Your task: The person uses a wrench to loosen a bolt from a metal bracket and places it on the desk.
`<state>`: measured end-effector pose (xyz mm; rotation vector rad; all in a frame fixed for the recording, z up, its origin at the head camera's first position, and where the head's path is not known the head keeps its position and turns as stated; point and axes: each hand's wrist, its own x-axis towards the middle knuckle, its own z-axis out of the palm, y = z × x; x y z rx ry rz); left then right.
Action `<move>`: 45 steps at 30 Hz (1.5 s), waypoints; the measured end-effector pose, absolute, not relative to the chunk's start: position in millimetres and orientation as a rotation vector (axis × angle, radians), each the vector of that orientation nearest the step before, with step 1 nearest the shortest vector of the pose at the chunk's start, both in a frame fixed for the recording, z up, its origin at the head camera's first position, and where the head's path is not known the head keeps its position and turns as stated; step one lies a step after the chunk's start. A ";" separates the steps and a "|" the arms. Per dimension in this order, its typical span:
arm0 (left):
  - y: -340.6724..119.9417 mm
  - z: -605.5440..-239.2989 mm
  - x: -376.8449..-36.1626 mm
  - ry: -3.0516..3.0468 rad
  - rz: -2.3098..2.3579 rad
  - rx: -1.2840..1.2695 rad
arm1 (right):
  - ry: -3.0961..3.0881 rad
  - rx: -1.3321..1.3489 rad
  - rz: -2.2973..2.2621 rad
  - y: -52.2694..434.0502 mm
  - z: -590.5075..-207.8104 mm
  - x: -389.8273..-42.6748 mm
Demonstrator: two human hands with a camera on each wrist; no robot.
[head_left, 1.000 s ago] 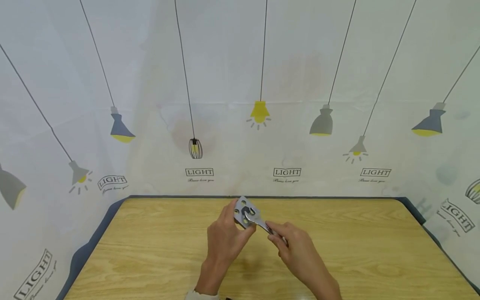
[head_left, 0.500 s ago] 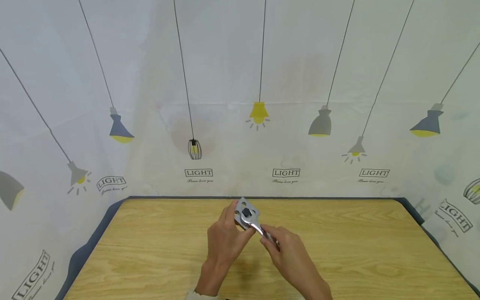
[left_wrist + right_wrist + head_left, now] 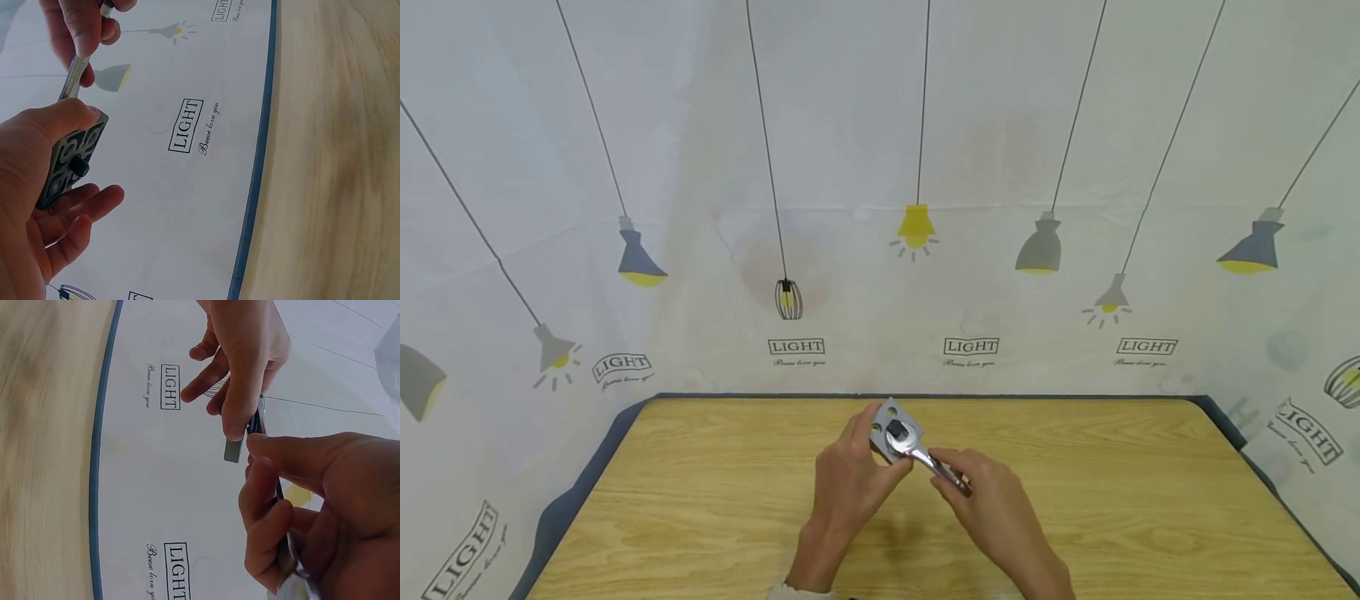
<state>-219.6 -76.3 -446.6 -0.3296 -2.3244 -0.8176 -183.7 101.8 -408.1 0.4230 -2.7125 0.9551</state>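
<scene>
My left hand (image 3: pixel 852 483) holds a grey metal plate (image 3: pixel 892 410) with several round holes, thumb on one side and fingers on the other. A black bolt head (image 3: pixel 896 429) sits on the plate's upper face. On the other face, a black bolt end (image 3: pixel 79 166) sticks out in the left wrist view. The head of a shiny wrench (image 3: pixel 921 454) lies around the bolt head. My right hand (image 3: pixel 992 504) pinches the wrench's handle between thumb and fingers, to the right of the plate. Its far end (image 3: pixel 292 584) shows blurred below the right hand in the right wrist view.
Both hands are raised above a wood-grain table (image 3: pixel 700 500) with a dark blue edge (image 3: pixel 775 395). A white sheet printed with lamps (image 3: pixel 850 167) stands behind it and along both sides. A pale sleeve cuff (image 3: pixel 797 592) shows at the left wrist.
The wrench's handle swung left and down, then partly back to the right, with my right hand on it. Its head now sits around the bolt head. My left hand has barely moved.
</scene>
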 end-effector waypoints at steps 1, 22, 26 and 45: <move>-76.7 -446.2 -219.6 -2.323 -0.819 -0.337 | -2.715 0.421 0.943 102.5 -407.9 -183.6; -83.2 -441.3 -217.2 -2.362 -0.970 -0.517 | -2.716 0.393 0.932 113.6 -408.0 -185.3; -83.7 -440.5 -216.7 -2.392 -0.980 -0.544 | -2.722 0.372 0.901 114.8 -406.7 -185.8; -83.7 -442.0 -216.7 -2.426 -0.964 -0.627 | -2.700 0.486 0.923 130.5 -406.3 -189.5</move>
